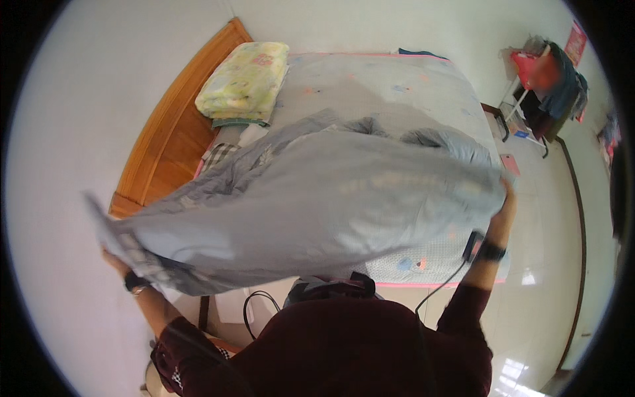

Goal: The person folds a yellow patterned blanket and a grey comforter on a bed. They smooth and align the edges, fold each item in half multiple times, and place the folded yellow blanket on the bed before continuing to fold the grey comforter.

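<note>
A large grey quilt (284,205) is stretched between my two hands above the near part of the bed, blurred in places by motion. My left hand (116,261) is closed on its left end, partly hidden by the cloth. At the opposite end, my right hand (508,202) grips the quilt's right edge, with the fingers mostly behind it. Bunched grey folds (317,126) of the quilt lie over the middle of the bed. Both wrists wear dark bands, and a cable runs up to a small device (473,246) by my right wrist.
The bed (370,79) has a pale patterned sheet with pink edging and a wooden headboard (175,145) on the left. A folded yellow blanket (245,79) lies by the headboard, near a checked cloth (218,155). A rack with clothes (559,83) stands at the far right on the tiled floor (542,264).
</note>
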